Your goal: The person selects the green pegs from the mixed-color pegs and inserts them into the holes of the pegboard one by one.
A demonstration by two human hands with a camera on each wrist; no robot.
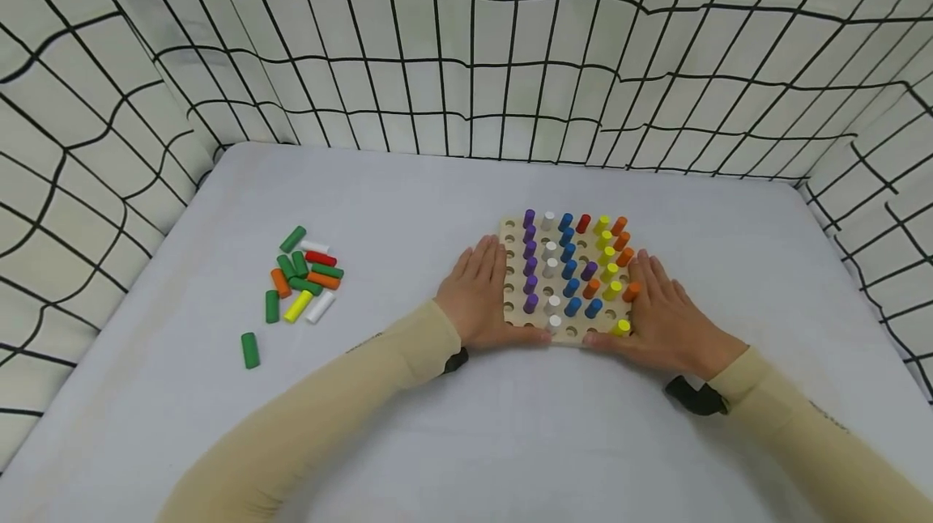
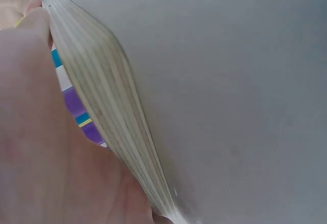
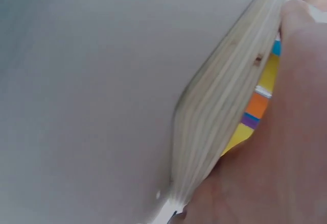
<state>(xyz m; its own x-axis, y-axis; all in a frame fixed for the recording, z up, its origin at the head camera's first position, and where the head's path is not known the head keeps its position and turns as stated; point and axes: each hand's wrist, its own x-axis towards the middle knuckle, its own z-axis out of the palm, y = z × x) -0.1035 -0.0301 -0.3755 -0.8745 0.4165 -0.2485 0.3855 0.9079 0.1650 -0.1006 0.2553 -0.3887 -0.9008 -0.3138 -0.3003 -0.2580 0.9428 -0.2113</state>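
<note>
A wooden pegboard (image 1: 517, 317) lies flat on the table, its holes partly filled with upright purple, white, blue, red, yellow and orange pegs. My left hand (image 1: 477, 300) lies along the board's left side with fingers straight and the thumb across its front edge. On the opposite side, my right hand (image 1: 669, 325) touches the right edge in a mirrored way, beside the orange pegs (image 1: 631, 291). The left wrist view shows the layered board edge (image 2: 110, 86) against the left palm. In the right wrist view the same kind of edge (image 3: 219, 101) meets the right hand.
Loose green, orange, red, white and yellow pegs (image 1: 297, 307) are heaped on the left of the table. One green peg (image 1: 250, 350) lies apart, nearer the front. A white cloth (image 1: 408, 207) covers the table, and black netting (image 1: 466, 65) hangs around the back and sides.
</note>
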